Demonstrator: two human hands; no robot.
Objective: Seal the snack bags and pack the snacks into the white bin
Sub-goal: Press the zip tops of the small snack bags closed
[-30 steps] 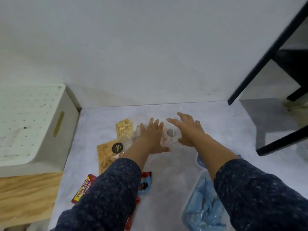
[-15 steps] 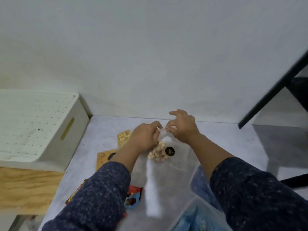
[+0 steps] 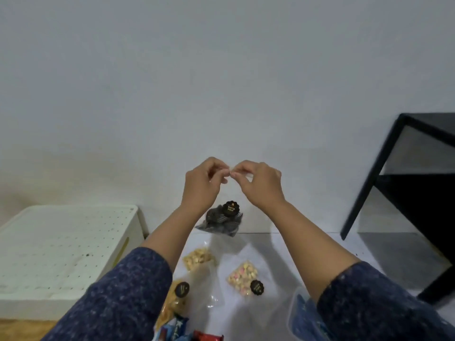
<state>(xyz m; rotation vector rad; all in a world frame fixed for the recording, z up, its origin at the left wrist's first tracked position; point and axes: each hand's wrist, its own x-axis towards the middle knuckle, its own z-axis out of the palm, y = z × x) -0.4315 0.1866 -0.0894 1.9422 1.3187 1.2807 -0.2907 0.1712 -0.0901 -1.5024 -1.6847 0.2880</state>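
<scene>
While both hands (image 3: 204,183) (image 3: 261,184) pinch its top edge, the dark snack bag (image 3: 221,221) hangs below their grip.

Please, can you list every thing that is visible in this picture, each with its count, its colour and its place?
clear bag of dark snacks with black round label: 1, dark, held up in the air by both hands
clear bags of pale snacks: 3, yellow, pink-yellow and orange, on the grey surface below the hands
wrapped snack bars: several, blue and red, bottom edge
clear plastic box with blue contents: 1, bottom right
white perforated bin: 1, white, left
black metal frame: 1, black, right
white wall: 1, behind
left hand: pinching the bag's top
right hand: pinching the bag's top
</scene>
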